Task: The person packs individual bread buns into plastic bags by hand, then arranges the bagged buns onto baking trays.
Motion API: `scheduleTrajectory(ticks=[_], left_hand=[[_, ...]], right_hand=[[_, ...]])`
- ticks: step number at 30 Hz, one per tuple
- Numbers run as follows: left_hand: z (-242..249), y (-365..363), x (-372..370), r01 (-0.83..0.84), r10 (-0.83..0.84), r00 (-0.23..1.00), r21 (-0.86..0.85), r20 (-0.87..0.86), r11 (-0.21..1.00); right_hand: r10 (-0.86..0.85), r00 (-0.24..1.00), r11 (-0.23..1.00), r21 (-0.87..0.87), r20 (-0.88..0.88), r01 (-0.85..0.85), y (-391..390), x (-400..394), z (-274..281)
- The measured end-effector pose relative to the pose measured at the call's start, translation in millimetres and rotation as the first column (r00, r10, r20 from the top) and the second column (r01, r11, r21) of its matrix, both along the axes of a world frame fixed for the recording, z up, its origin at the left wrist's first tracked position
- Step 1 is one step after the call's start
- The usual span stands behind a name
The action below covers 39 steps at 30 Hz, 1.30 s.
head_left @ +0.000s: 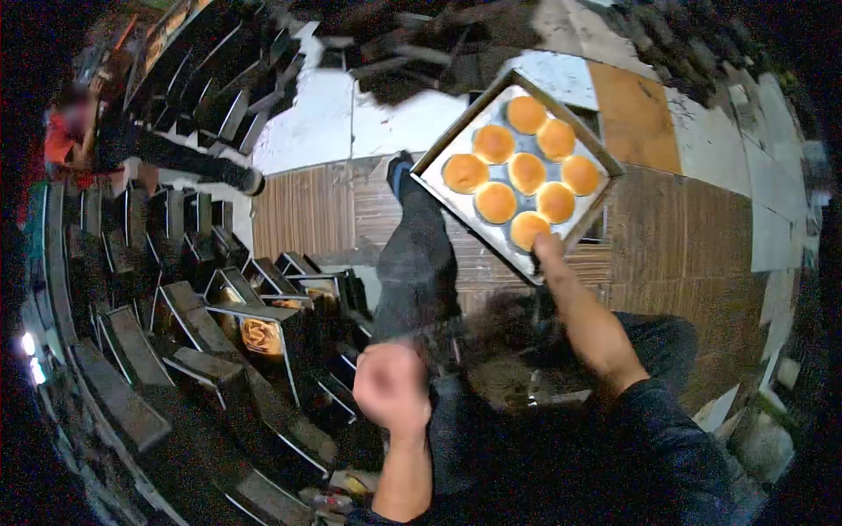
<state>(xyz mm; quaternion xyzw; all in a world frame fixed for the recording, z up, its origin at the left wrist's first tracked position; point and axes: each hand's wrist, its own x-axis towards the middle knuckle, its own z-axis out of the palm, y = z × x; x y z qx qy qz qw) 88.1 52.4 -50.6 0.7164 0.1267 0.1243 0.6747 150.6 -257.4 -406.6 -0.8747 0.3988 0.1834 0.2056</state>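
Note:
My right hand (549,250) grips the near corner of a square metal baking tray (595,217), with its thumb or finger close to the nearest bun. Several round golden buns (526,174) sit spaced apart on the tray's pale base. The tray is held out in front of me, above the floor and beyond my leg. Nearer my body, my left hand (391,386) is curled into a fist beside the dark tins on the left. Part of that hand is blurred, but nothing sticks out of it.
Many dark metal tins (189,320) stand in stacked rows on my left, one with a browned surface (261,336) showing. My outstretched leg (412,272) lies over brown striped floor tiles (303,210). Another person in red (60,136) is at the upper left.

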Motion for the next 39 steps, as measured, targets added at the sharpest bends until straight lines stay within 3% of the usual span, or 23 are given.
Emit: scheduleTrajectory(ticks=[1,2,3,4,5,7,9,10,12,13,15,16,17,19,22,25,29,31,33,35,37,39], left_hand=[[0,2,4,-0.018,0.02,0.999,-0.045,0.027,0.999],[1,5,5,-0.035,0.032,0.999,-0.108,-0.031,0.994],[3,7,5,-0.053,0.038,0.995,-0.173,-0.088,0.983],[3,6,10,-0.066,0.055,0.996,-0.163,-0.07,0.984],[0,8,10,-0.07,0.058,0.995,-0.164,-0.082,0.984],[-4,13,6,0.008,-0.014,0.997,-0.077,-0.073,0.997],[-6,10,3,0.019,-0.025,0.997,-0.082,-0.072,0.996],[-2,4,7,0.007,-0.022,0.996,-0.177,-0.083,0.984],[3,0,8,0.023,-0.05,0.995,-0.295,-0.086,0.955],[0,2,5,0.038,-0.061,0.993,-0.219,-0.1,0.975],[4,2,-2,0.049,-0.067,0.992,-0.17,-0.103,0.984],[5,2,-7,0.072,-0.083,0.994,-0.142,-0.074,0.987],[6,4,-15,0.08,-0.092,0.991,-0.123,-0.096,0.989],[18,3,-31,0.091,-0.109,0.99,-0.189,-0.088,0.978],[50,5,-58,0.2,-0.202,0.979,-0.097,-0.016,0.975],[80,6,-80,0.266,-0.266,0.964,-0.054,-0.002,0.963],[88,15,-96,0.363,-0.364,0.931,0.053,0.023,0.93],[97,25,-102,0.349,-0.351,0.936,0.104,0.007,0.931],[94,37,-110,0.172,-0.266,0.944,0.395,0.195,0.902],[101,44,-115,0.085,-0.105,0.988,0.168,0.116,0.982],[87,63,-107,0.074,-0.074,0.997,-0.219,0.009,0.973],[76,62,-103,0.129,-0.133,0.991,-0.258,0.002,0.958]], right_hand=[[-0.177,0.984,0.984,0.015,-0.006,0.177,-1,9,-10],[-0.167,0.986,0.986,0.019,-0.023,0.167,-1,19,-22],[-0.573,0.817,0.806,0.219,0.058,0.55,3,33,-8],[-0.875,0.481,0.455,0.419,0.05,0.786,0,34,-13],[-0.874,0.483,0.458,0.409,0.047,0.789,1,26,-24],[-0.691,0.714,0.677,0.445,0.11,0.587,-15,3,-81],[-0.527,0.801,0.849,0.224,0.284,0.479,36,-1,-11],[-0.476,0.789,0.879,0.19,0.388,0.437,56,-6,23],[-0.447,0.657,0.895,0.302,0.608,0.329,72,-17,68],[-0.449,0.548,0.893,0.378,0.705,0.246,69,-24,84],[-0.708,0.334,0.692,0.707,0.623,0.148,51,-30,145],[-0.809,0.27,0.545,0.838,0.523,0.01,39,-38,192],[-0.801,0.251,0.559,0.829,0.543,-0.007,27,-48,242],[-0.829,0.542,-0.022,0.961,0.136,-0.274,7,-73,339],[-0.466,0.764,0.07,0.88,0.446,-0.471,-19,-124,437],[-0.269,0.862,0.032,0.898,0.43,-0.438,-14,-165,471],[-0.2,0.898,0.009,0.917,0.393,-0.399,35,-205,444],[-0.246,0.842,0.016,0.87,0.481,-0.492,47,-220,448],[-0.377,0.799,-0.032,0.856,0.468,-0.516,50,-239,457],[-0.441,0.777,-0.107,0.834,0.448,-0.542,49,-248,456],[-0.669,0.7,-0.163,0.87,0.249,-0.465,46,-250,461],[-0.657,0.744,-0.317,0.848,0.126,-0.424,33,-244,459]])
